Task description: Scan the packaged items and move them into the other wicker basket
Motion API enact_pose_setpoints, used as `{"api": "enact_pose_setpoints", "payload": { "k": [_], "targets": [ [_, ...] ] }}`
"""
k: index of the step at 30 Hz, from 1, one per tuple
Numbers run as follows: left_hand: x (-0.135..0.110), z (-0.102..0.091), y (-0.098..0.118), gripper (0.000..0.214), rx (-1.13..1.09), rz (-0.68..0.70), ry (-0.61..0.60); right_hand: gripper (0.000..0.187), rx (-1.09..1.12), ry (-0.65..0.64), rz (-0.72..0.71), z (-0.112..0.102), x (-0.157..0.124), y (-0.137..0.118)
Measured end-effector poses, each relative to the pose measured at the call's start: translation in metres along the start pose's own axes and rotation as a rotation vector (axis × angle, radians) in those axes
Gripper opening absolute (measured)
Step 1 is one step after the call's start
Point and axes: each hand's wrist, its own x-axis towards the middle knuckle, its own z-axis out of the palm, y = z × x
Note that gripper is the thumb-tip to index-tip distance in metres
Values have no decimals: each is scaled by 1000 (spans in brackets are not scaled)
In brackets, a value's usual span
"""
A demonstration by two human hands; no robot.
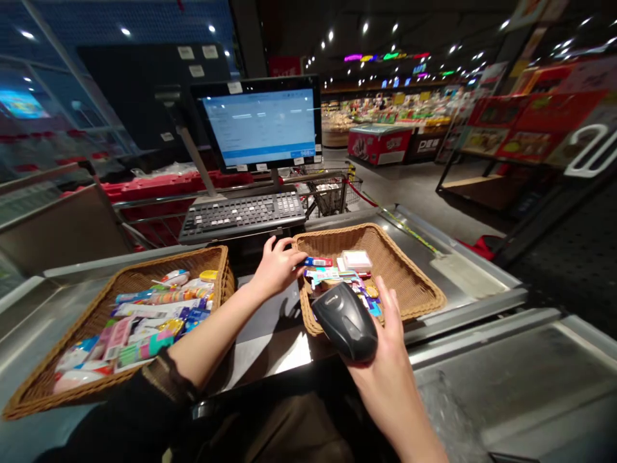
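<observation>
At the left rim of the right wicker basket, my left hand pinches the end of a small blue-and-red packet. A black handheld barcode scanner is in my right hand, its head over the basket's near side. Its handle is hidden by the hand. Inside this basket lie a white box and several colourful small packs, partly covered by the scanner. To the left, another wicker basket holds many packaged goods, among them a pink pack and a green-and-pink pack.
Behind the baskets stand a black keyboard and a lit monitor. Metal counter surfaces extend to the right. Beyond the counter are a shopping cart, a red freezer chest and a shelf rack with red boxes.
</observation>
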Motion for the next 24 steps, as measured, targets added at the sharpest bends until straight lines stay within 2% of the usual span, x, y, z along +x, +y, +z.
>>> {"api": "enact_pose_setpoints", "payload": {
  "k": [5,8,10,14,19,24],
  "targets": [
    [77,41,16,15,75,-1,-245,41,22,64,104,-12,4,10],
    [107,65,21,17,138,20,-352,45,29,60,116,-16,9,14],
    [119,79,23,20,164,37,-385,49,26,63,124,-18,10,19],
    [123,98,23,22,210,51,-419,51,26,84,149,-21,10,30],
    [112,109,24,22,251,78,-494,42,35,126,208,-24,8,35],
    [110,122,26,22,270,43,-588,41,38,172,235,-27,5,41]
  ]
}}
